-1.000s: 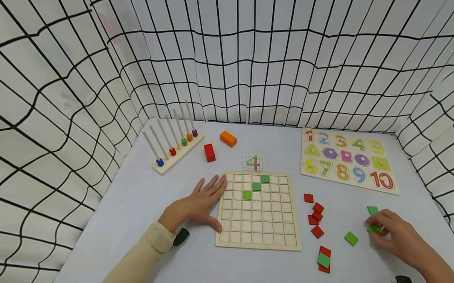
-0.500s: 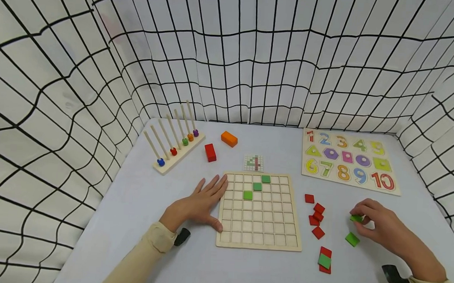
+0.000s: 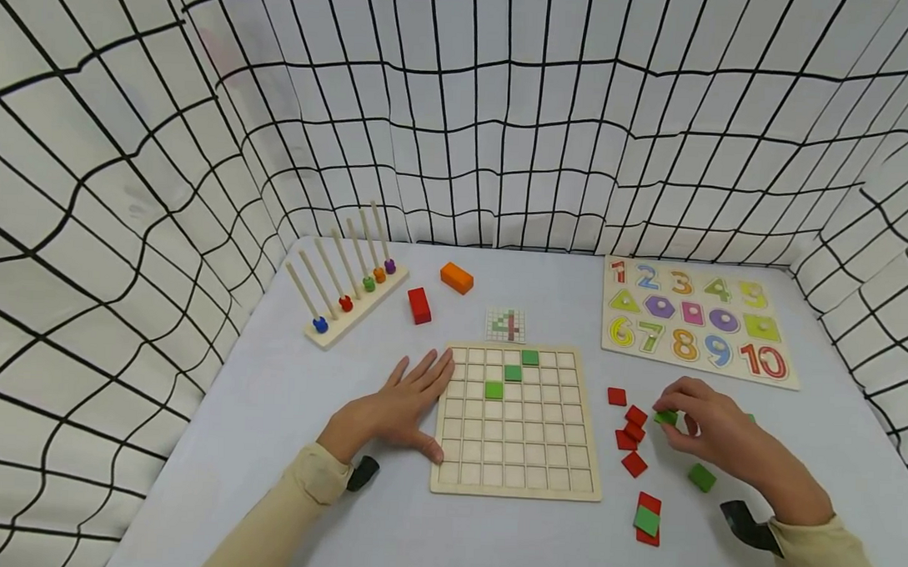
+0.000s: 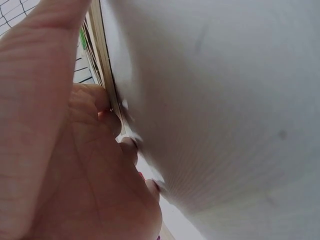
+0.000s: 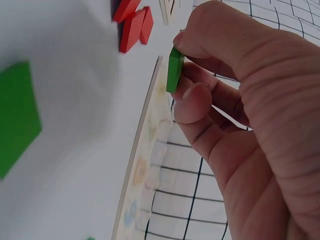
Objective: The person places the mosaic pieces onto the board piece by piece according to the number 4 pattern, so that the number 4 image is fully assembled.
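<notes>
My right hand [image 3: 708, 422] pinches a green square tile [image 5: 175, 69] between thumb and fingers, close to the right of the scattered red tiles [image 3: 635, 433]. The left hand [image 3: 400, 411] lies with fingers spread along the left edge of a wooden grid board [image 3: 518, 483]; thumb and fingertips touch its side. Three green tiles [image 3: 513, 373] sit in the board's upper cells, stepping diagonally. In the left wrist view, the board's edge [image 4: 102, 50] shows beyond the fingers. A small pattern card [image 3: 506, 325] lies just behind the board.
Another green tile [image 3: 702, 477] lies below the right hand, and a green tile [image 3: 647, 521] rests on red ones nearer the front. A number puzzle [image 3: 700, 321] stands back right. Back left are a peg stand [image 3: 359, 309], a red block [image 3: 419, 306] and an orange block [image 3: 457, 278].
The right hand has picked up a green tile at the far right and carried it left toward the red tiles. The left hand stays in place at the board.
</notes>
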The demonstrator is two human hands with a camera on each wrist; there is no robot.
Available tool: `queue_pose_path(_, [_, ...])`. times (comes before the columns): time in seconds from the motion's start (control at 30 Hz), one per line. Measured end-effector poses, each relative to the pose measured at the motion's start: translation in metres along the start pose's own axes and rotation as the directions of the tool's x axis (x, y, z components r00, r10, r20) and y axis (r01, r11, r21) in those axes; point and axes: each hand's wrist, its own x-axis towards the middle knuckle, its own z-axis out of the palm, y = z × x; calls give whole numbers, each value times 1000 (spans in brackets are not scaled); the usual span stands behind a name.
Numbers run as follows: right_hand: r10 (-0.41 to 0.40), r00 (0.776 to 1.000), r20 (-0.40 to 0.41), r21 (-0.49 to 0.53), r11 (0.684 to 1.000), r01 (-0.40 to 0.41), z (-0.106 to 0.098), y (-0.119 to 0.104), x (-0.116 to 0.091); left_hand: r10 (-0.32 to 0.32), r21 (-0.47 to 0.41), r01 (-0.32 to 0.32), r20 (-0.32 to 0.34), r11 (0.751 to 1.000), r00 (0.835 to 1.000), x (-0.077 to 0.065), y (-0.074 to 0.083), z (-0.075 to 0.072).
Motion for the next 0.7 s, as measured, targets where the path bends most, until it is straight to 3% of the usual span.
queue_pose_path(0.2, [-17,1000,13,26,1000,16,5,-11,21,-2,-16,2,1,1000,1000,0,1,0])
queue_pose_path(0.43, [19,994,112,48,999,-25,3,-19,48,3,-20,-3,-2,1000,1000,-1,1,0])
queue_pose_path(0.7, [-52,993,102,58,997,46,9,-21,65,2,-12,-2,3,1000,1000,0,0,-1])
